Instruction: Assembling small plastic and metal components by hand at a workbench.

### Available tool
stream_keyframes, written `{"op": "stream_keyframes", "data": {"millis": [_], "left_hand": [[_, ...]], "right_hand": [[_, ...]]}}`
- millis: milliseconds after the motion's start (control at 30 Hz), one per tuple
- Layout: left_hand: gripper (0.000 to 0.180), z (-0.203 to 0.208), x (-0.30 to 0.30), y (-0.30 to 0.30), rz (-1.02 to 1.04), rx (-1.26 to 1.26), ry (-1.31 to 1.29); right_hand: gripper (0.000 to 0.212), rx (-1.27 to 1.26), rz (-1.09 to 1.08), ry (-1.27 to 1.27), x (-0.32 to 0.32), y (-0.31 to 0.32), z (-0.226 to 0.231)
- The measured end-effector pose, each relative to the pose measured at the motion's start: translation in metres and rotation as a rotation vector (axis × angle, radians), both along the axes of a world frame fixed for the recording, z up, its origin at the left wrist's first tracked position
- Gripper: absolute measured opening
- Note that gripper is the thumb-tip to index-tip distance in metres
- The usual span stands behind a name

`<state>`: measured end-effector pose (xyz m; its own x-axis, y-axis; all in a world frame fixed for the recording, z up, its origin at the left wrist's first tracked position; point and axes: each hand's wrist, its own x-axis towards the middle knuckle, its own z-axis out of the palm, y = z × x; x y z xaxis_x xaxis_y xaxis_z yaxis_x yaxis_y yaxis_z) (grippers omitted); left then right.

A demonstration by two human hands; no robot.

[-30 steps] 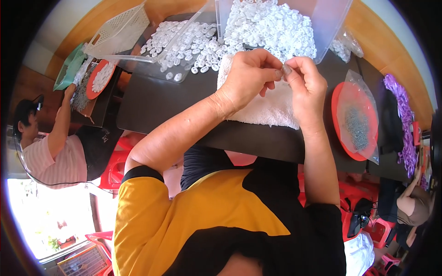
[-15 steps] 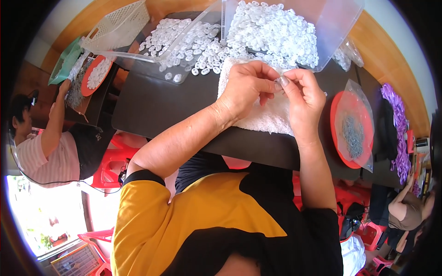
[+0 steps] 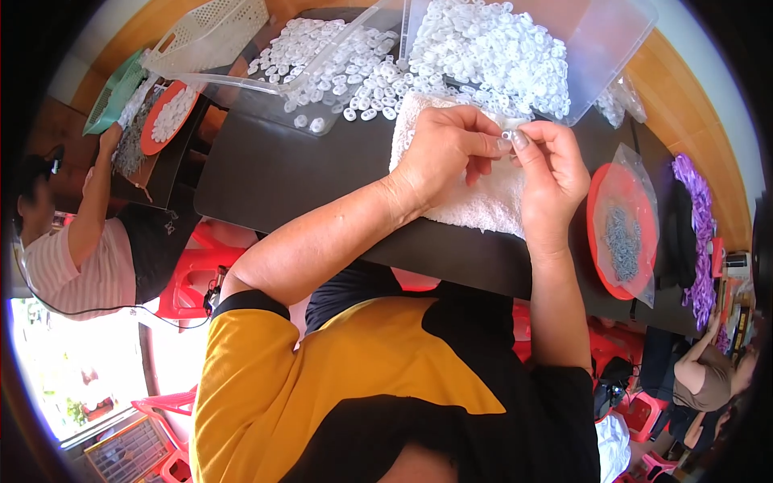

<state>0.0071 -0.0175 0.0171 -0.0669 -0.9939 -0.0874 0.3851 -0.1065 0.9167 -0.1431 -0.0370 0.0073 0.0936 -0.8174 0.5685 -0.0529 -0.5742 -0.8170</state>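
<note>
My left hand (image 3: 452, 149) and my right hand (image 3: 552, 167) meet above a white towel (image 3: 475, 203) on the dark table. Thumbs and forefingers of both pinch a small white plastic piece (image 3: 506, 135); only a bit of it, with a ring-like hole, shows between the fingertips. Just beyond the towel, a mass of white oval two-holed plastic pieces (image 3: 483, 48) fills a clear plastic bin (image 3: 616, 40) lying with its opening toward me. More of these ovals are spread to its left.
Right of my hands, a red plate (image 3: 598, 193) carries a clear bag of small grey metal parts (image 3: 623, 241). Purple ribbon (image 3: 699, 233) lies farther right. At left, a co-worker (image 3: 76, 249) reaches toward a green basket (image 3: 117, 92) and a red plate of white pieces (image 3: 150, 133).
My hands keep their pinch and a bit of the white piece now shows between the fingertips. The view has shifted slightly, so the table things appear a little farther right.
</note>
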Motion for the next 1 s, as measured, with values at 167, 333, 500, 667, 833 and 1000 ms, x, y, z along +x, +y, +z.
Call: {"op": "stream_keyframes", "data": {"millis": [167, 333, 500, 667, 833, 1000], "left_hand": [[0.007, -0.0004, 0.0006, 0.0001, 0.043, -0.027, 0.041], [0.005, -0.0045, 0.0003, -0.0021, 0.054, -0.029, 0.033], [0.005, -0.0042, -0.0006, -0.0024, 0.078, -0.057, 0.015], [0.006, -0.0025, 0.0002, -0.0019, 0.060, -0.058, 0.031], [0.007, -0.0012, 0.0019, -0.0008, 0.040, -0.070, 0.048], [0.008, 0.0000, 0.0009, -0.0003, 0.070, -0.084, 0.037]], "right_hand": [[0.005, 0.079, 0.040, -0.051, 0.0024, 0.0027, 0.0003], [0.003, 0.150, 0.068, 0.052, 0.0002, 0.0004, 0.0003], [0.004, 0.102, 0.037, 0.107, -0.0006, 0.0029, 0.0072], [0.005, 0.067, 0.008, 0.157, -0.0044, 0.0005, 0.0063], [0.006, 0.075, 0.008, 0.215, -0.0033, 0.0019, 0.0082], [0.006, 0.087, -0.002, 0.171, -0.0037, 0.0012, 0.0074]]}}
